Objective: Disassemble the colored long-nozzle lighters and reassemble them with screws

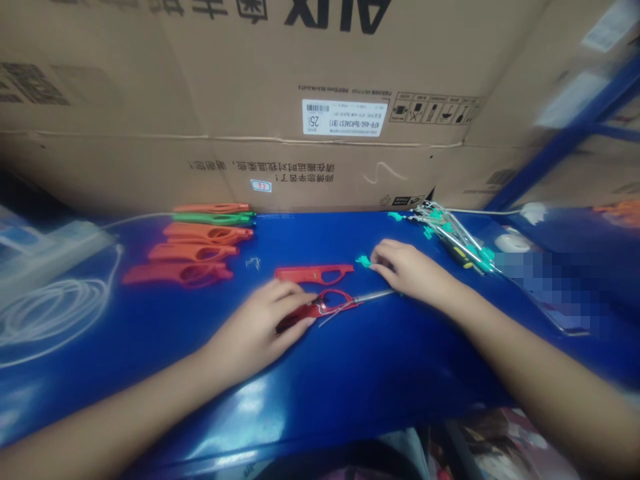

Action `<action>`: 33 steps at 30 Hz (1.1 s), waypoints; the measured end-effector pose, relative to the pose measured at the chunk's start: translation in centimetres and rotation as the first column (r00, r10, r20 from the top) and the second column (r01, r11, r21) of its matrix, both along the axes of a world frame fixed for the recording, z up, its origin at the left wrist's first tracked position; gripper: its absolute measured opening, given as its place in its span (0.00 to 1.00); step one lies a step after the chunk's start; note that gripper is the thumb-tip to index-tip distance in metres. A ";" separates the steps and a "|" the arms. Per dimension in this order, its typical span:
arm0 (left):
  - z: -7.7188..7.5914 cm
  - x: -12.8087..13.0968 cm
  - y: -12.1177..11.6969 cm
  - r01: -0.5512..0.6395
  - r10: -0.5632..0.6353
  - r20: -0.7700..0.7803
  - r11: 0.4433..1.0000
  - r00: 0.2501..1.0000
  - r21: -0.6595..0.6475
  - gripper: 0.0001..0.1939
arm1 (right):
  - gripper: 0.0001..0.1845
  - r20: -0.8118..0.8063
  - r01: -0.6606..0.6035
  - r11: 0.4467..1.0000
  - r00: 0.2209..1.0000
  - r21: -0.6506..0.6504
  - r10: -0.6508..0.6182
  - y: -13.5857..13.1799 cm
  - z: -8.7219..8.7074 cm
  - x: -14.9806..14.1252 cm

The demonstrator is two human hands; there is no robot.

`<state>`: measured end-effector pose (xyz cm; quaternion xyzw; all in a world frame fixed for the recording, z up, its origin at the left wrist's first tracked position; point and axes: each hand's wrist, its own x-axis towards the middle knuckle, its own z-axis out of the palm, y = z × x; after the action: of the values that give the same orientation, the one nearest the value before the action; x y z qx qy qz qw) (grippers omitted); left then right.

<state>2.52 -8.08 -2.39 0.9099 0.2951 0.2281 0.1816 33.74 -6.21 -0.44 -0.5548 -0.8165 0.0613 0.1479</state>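
My left hand (pixel 265 320) lies on the blue table (pixel 350 373) with its fingers closed round a red plastic handle shell (pixel 320 308) that has a thin metal rod (pixel 373 296) sticking out to the right. My right hand (pixel 407 270) rests over the rod's far end, its fingertips pinched at a small teal plastic piece (pixel 363 261). A second red handle shell (pixel 313 273) lies flat just behind the left hand, untouched.
Several orange, red and green handle shells (pixel 200 250) are stacked at the back left. A bundle of metal rods with teal tips (pixel 450 233) lies at the back right. Coiled white cable (pixel 55 307) sits at left. Big cardboard boxes (pixel 300 100) wall off the back.
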 end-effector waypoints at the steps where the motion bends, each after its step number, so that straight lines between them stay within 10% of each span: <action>1: 0.0 0.0 0.0 -0.001 0.001 -0.002 1.000 1.000 -0.002 0.15 | 0.04 -0.057 0.005 1.000 0.998 -0.002 -0.005 -0.1 0.1 -0.2; 9: 0.0 0.1 -0.3 -0.005 0.005 -0.002 0.998 1.000 -0.064 0.14 | 0.04 -0.399 -0.180 0.983 0.905 -0.042 0.149 -2.8 1.1 -3.4; 33: 0.4 0.4 -0.4 -0.023 0.038 0.070 0.978 0.997 -0.205 0.11 | 0.14 0.077 -0.530 0.828 0.848 0.185 0.525 -3.5 -0.2 -5.1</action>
<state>2.96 -8.50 -2.02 0.8728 0.3241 0.2328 0.2811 28.65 -9.72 -0.67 -0.2910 -0.9414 0.0113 0.1704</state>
